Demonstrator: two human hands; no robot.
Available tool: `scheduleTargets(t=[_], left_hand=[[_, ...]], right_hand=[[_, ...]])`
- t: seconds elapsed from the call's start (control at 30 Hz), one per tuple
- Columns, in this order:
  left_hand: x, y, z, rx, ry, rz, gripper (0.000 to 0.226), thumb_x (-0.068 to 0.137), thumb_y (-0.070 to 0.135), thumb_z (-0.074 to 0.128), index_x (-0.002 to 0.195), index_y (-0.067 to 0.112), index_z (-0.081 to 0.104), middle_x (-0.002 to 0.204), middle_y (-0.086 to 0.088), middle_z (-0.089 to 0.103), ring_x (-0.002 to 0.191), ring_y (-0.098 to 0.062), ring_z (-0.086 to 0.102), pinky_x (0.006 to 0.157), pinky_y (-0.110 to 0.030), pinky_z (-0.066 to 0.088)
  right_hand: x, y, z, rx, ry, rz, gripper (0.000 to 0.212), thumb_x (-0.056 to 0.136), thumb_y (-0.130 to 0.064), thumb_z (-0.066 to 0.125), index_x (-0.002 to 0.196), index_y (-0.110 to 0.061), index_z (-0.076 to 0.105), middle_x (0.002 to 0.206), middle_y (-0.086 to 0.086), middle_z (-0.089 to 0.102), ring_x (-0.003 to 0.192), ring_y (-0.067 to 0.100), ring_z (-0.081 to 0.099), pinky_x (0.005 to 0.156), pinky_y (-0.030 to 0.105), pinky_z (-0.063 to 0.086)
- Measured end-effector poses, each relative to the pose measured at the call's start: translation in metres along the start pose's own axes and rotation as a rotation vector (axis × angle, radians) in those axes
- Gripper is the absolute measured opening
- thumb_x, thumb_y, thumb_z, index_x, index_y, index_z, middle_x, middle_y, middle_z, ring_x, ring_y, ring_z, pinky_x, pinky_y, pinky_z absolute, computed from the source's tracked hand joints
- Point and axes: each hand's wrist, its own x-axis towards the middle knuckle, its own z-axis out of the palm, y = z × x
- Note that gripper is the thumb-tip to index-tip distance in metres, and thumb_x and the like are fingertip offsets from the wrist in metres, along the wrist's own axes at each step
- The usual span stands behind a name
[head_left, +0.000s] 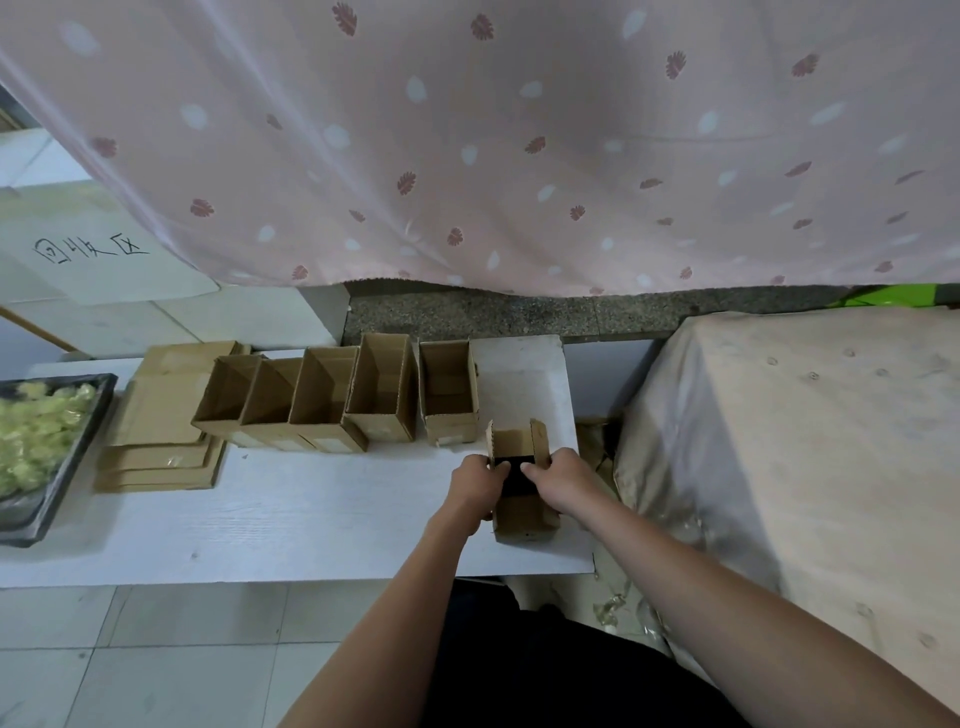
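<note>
A small brown corrugated cardboard box (524, 512) is held between both hands at the right end of a white table (291, 514). The left hand (475, 488) is curled round its left wall and the right hand (563, 480) is clasped on its right wall, with the thumbs pressed toward a black patch (515, 480) between them. For a square result, the walls should be squeezed evenly and the upright flaps (537, 436) just beyond the fingertips folded in one at a time. Whether the black patch is an object or shadowed interior cannot be made out. The fingers on the box's outer sides are hidden.
</note>
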Motion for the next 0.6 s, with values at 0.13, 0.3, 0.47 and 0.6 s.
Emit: scheduleTargets(t=[0.13,0.3,0.47,0.6], left_hand=[[0.001,-0.005,-0.003,-0.040,0.016,-0.019,0.035,0.108,0.028,0.038,0.123,0.002,0.057,0.114,-0.017,0.064,0.102,-0.034,0.063,0.090,-0.051,0.057],[0.001,-0.014,-0.007,-0.105,0.029,-0.079,0.040,0.108,0.035,0.038,0.131,0.004,0.048,0.111,-0.009,0.056,0.104,-0.030,0.056,0.095,-0.048,0.053],[0.001,-0.014,-0.014,-0.219,-0.021,-0.167,0.048,0.107,0.037,0.040,0.142,0.004,0.040,0.135,-0.017,0.051,0.122,-0.038,0.053,0.103,-0.053,0.049],[0.000,-0.018,-0.011,-0.225,-0.008,-0.114,0.047,0.107,0.032,0.043,0.146,0.007,0.038,0.130,-0.014,0.053,0.123,-0.038,0.053,0.102,-0.055,0.049]], right_hand=[[0.005,0.007,-0.004,0.029,-0.030,0.017,0.031,0.106,-0.032,0.041,0.081,-0.013,0.045,0.069,0.001,0.043,0.058,0.015,0.043,0.048,0.027,0.027],[0.010,0.022,-0.010,0.207,-0.014,0.116,0.021,0.106,-0.027,0.037,0.102,-0.015,0.053,0.092,0.007,0.059,0.076,0.015,0.057,0.054,0.026,0.041],[0.012,0.022,-0.016,0.239,-0.033,0.175,0.052,0.105,-0.032,0.042,0.147,-0.001,0.038,0.115,0.010,0.057,0.090,0.015,0.055,0.062,0.027,0.040],[0.014,0.027,-0.010,0.163,-0.015,0.088,0.047,0.104,-0.032,0.047,0.140,-0.003,0.046,0.103,0.001,0.056,0.080,0.013,0.054,0.060,0.023,0.042]])
